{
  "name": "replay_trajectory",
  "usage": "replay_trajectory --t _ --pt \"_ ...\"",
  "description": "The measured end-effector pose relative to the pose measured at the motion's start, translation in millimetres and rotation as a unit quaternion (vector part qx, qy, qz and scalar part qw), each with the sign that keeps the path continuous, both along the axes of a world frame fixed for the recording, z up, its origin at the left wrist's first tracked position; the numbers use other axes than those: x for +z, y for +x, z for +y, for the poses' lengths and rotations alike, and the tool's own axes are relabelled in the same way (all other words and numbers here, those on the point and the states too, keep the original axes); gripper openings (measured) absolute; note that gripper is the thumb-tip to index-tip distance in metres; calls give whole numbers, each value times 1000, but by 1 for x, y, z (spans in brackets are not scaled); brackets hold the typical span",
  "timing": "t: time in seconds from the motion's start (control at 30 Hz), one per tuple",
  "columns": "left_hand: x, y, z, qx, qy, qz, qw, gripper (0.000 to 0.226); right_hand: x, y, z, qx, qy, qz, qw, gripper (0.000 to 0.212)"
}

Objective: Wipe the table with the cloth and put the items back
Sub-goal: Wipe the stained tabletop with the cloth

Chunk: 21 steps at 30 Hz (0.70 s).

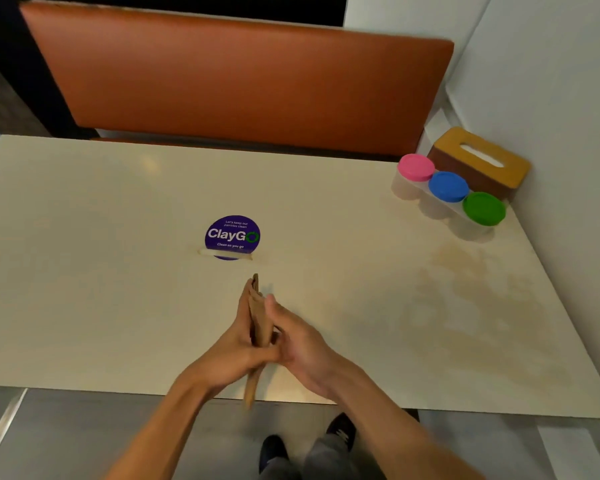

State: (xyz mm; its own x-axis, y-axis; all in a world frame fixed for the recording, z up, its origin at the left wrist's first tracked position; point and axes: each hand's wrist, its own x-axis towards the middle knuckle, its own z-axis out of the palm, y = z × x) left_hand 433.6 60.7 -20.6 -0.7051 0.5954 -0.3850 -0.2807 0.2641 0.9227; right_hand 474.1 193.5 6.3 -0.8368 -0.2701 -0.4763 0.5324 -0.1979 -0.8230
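While both hands press together, the left hand (238,341) and right hand (300,344) sandwich a folded brown cloth (258,322). They hover over the cream desk (118,271) (near edge).

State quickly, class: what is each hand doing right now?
Left hand: closed on the folded brown cloth.
Right hand: pressed against the same cloth, holding it with the left.

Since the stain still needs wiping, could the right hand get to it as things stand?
Probably yes: the tabletop between the right hand and the stain is bare, though both hands are pressed around the cloth.
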Motion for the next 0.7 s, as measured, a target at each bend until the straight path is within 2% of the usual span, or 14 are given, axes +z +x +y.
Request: replay_trajectory --t 0.07,0.13,0.2,0.27,0.33,0.4,0.47,0.5,0.57,0.63,0.7 --pt "2 -9 -9 10 -17 7 1000 102 6 -11 2 31 -60 -11 998 60" --pt "2 -19 -16 41 -42 24 998 86 10 -20 12 48 -49 -27 997 77" --pt "0 -31 -23 102 -74 37 991 71 11 -25 29 24 28 -20 999 69" --pt "-3 -45 -31 146 -85 64 984 63 7 -20 55 -48 149 17 988 41" --pt "-7 -54 -41 151 -114 118 975 69 -7 -5 88 -114 279 53 952 24" --pt "-19 -58 -46 144 -173 187 956 67 -26 14 126 -131 402 73 903 21" --pt "-38 -52 -41 89 -327 226 913 65 -44 33 161 -107 504 89 852 24" --pt "-49 -43 -34 46 -393 215 893 66 -52 40 175 -85 535 95 835 26" --pt "-71 -24 -20 -10 -449 201 871 68 -69 53 195 -28 561 89 823 32" --pt "-87 -11 -11 2 -468 240 851 69 -83 64 204 18 563 87 822 35" --pt "-94 -7 -3 31 -471 247 846 70 -91 69 208 32 563 95 821 38"
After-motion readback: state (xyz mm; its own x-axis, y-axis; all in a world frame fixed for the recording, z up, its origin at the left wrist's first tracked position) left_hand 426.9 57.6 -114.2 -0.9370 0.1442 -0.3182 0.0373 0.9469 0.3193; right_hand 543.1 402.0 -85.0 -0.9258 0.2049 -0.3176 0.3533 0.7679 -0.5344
